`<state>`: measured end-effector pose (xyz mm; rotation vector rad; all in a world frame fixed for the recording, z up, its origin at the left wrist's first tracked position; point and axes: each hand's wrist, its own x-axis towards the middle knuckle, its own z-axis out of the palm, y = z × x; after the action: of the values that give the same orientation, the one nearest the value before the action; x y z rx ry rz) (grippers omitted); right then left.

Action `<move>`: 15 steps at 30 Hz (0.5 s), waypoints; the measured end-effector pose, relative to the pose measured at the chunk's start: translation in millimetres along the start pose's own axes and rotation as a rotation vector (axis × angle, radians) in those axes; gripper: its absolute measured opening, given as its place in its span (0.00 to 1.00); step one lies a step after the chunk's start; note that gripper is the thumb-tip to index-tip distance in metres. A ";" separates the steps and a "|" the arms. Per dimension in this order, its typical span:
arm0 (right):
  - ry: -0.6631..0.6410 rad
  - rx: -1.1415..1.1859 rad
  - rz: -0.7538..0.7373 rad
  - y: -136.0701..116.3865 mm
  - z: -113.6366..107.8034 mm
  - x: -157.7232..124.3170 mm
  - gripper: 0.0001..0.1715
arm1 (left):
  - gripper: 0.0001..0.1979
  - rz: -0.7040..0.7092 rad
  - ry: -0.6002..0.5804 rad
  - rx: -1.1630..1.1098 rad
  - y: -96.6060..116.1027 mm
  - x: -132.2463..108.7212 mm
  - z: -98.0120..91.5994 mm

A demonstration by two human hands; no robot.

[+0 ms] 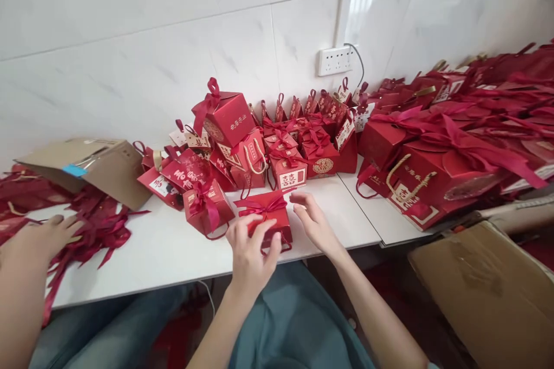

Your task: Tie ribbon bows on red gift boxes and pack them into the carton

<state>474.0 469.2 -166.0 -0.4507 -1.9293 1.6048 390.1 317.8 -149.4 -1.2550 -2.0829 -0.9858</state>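
Now bracketing red box [282, 220] with left hand [253, 236] and right hand [314, 219], fingers apart; can read 安居乐业 on far stacked box [236, 118].

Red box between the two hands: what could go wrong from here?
1. The red box sits close to the front edge of the table; a nudge could push it off.
2. The left hand is very near its ribbon and might pull it askew.
3. The upper box is perched on others behind; it could topple if bumped.
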 end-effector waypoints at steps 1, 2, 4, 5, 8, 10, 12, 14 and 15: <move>0.010 0.050 0.014 6.9 7.7 8.5 0.19 | 0.08 0.047 -0.008 0.046 1.2 0.4 5.5; -0.001 0.099 0.030 12.4 14.7 14.3 0.21 | 0.09 0.080 -0.022 0.078 2.0 0.0 9.0; -0.038 0.151 0.054 17.2 24.8 15.4 0.23 | 0.11 0.099 -0.061 0.108 0.5 -2.1 9.8; -0.042 0.145 0.063 16.4 27.1 10.9 0.23 | 0.12 0.094 -0.082 0.107 -2.5 -3.5 6.9; -0.022 0.089 0.130 6.2 21.8 -14.4 0.22 | 0.13 0.021 -0.126 0.068 -18.8 -8.9 -12.8; -0.063 0.097 0.207 -1.4 11.0 -31.1 0.22 | 0.13 -0.114 -0.108 0.005 -31.1 -13.6 -29.9; -0.097 0.107 0.268 -6.1 -1.0 -40.8 0.25 | 0.15 -0.284 -0.056 -0.101 -39.2 -18.5 -44.2; -0.064 0.067 0.293 -8.1 -10.2 -41.5 0.27 | 0.17 -0.392 -0.054 -0.220 -41.8 -22.3 -51.5; -0.040 0.033 0.297 -8.9 -13.0 -39.1 0.26 | 0.18 -0.411 -0.083 -0.272 -41.7 -23.4 -52.1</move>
<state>513.3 453.9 -164.5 -0.7245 -1.9322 1.8387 366.1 251.3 -148.2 -1.0207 -2.3895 -1.4593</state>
